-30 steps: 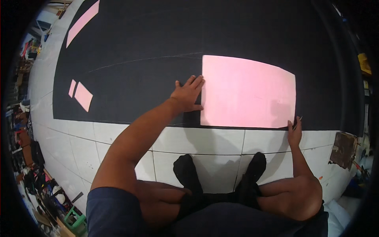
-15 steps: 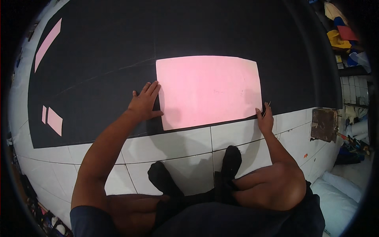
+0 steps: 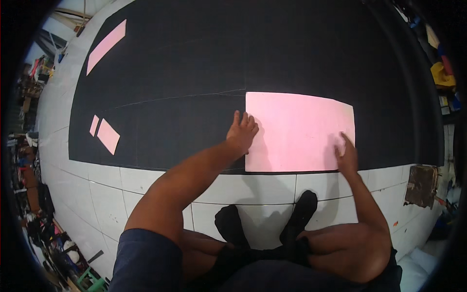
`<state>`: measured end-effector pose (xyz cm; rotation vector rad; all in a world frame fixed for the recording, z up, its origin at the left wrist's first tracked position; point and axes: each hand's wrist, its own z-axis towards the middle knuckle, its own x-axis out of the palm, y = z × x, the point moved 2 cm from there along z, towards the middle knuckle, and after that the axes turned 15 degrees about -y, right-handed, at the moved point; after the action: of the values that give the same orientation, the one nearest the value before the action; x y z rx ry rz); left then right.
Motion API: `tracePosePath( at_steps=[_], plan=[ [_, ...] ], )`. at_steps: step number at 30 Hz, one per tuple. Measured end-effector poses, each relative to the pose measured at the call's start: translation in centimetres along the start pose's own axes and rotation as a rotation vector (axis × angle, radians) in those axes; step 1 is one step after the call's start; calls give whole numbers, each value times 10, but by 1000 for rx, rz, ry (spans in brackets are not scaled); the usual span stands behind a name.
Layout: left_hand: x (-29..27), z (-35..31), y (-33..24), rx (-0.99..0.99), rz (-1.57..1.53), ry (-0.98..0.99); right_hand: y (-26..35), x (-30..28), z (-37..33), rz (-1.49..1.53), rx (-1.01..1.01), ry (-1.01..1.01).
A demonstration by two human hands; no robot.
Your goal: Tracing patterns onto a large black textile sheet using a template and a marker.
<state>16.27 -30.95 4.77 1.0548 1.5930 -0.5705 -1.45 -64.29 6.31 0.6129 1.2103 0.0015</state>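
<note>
A large pink rectangular sheet (image 3: pixel 296 134) lies flat on a black sheet of material (image 3: pixel 194 58) spread over the floor. At its left edge, my left hand (image 3: pixel 243 132) rests with the fingers spread, the fingertips over the pink surface. My right hand (image 3: pixel 347 155) is over the lower right part of the pink sheet. Its index finger points away from me and the thumb is apart from it; the other fingers look curled, and what they may hold is hidden. A thin pale line (image 3: pixel 180 99) runs across the black material to the pink sheet's far left corner.
Smaller pink pieces lie at the left: a long strip (image 3: pixel 107 47), a narrow piece (image 3: pixel 94 125) and a wider one (image 3: pixel 108 136). White floor tiles (image 3: pixel 272 187) border the black material, with my feet on them. A worn brown block (image 3: pixel 421 186) stands at the right.
The view has shifted, so things appear farther right or lower. My right hand has moved from the pink sheet's right edge onto its surface. A thin stick-like thing at its fingers no longer shows.
</note>
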Motion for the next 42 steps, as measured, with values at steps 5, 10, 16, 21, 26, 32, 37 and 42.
tracePosePath(
  at_steps=[5,10,16,21,26,32,37,42],
  plan=[
    [4,9,-9,-68,9,-4,81,71,-3,59,-543,144],
    [9,10,-22,-194,6,-50,80,87,-3,73,-612,239],
    [11,-19,-103,-445,-461,-382,75,94,-3,170,-632,189],
    [10,-30,-141,-619,-637,-244,77,89,18,251,-530,291],
    [16,-29,-147,-604,-658,-215,108,102,26,561,-121,352],
    [18,-33,-152,-542,-781,-7,189,125,-7,677,-167,811],
    [31,-34,-154,-563,-659,-458,222,132,-24,554,-591,865],
    [17,-35,-151,-504,-755,-120,212,139,-18,593,-466,876]
  ],
)
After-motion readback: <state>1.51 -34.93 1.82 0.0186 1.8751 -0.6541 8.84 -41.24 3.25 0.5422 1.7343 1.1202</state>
